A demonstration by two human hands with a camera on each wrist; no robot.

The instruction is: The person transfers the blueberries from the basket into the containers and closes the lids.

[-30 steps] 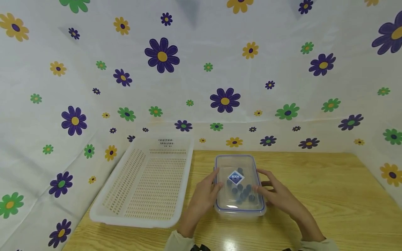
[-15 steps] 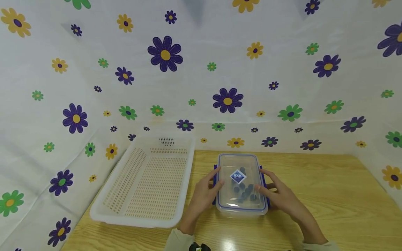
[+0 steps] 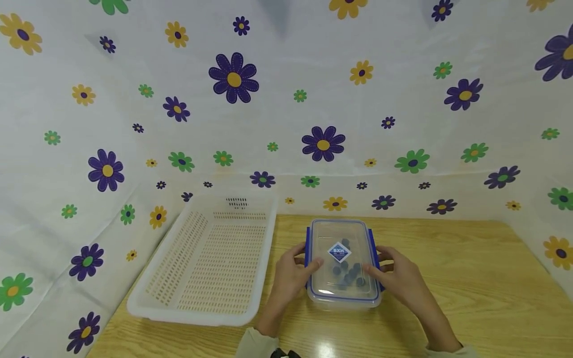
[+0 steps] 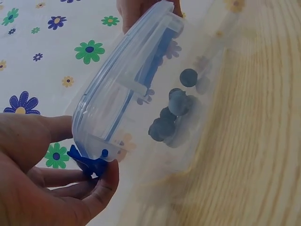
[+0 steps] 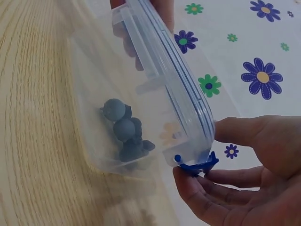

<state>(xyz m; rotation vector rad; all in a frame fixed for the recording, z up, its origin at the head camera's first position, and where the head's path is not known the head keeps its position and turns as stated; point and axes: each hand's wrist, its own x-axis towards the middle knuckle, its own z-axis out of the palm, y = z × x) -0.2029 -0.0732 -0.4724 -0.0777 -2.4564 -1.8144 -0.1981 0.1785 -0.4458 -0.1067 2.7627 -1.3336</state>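
Observation:
A clear plastic food container [image 3: 331,231] with a blue-edged lid sits on the table. Several blue-grey balls [image 5: 114,109], resembling blueberries, lie inside it. My left hand [image 3: 288,273] grips its left side, thumb on the lid and fingers at the blue side clip [image 4: 89,162]. On the other side my right hand [image 3: 405,278] does the same at the right clip [image 5: 200,165]. Both clips stick out from the container's sides. Each wrist view shows curled fingertips touching the underside of a clip, with the thumb at the lid's edge.
A white perforated plastic basket [image 3: 201,318] stands left of the container, nothing visible inside it. The wooden table [image 3: 474,278] stretches to the right. Flower-patterned white cloth [image 3: 277,64] walls in the back and sides.
Both side clips, hardly visible at first, have swung outward and now show fully along the container's sides. My fingers have moved from the lid's edges to beside the clips, and my left thumb lies further in over the lid.

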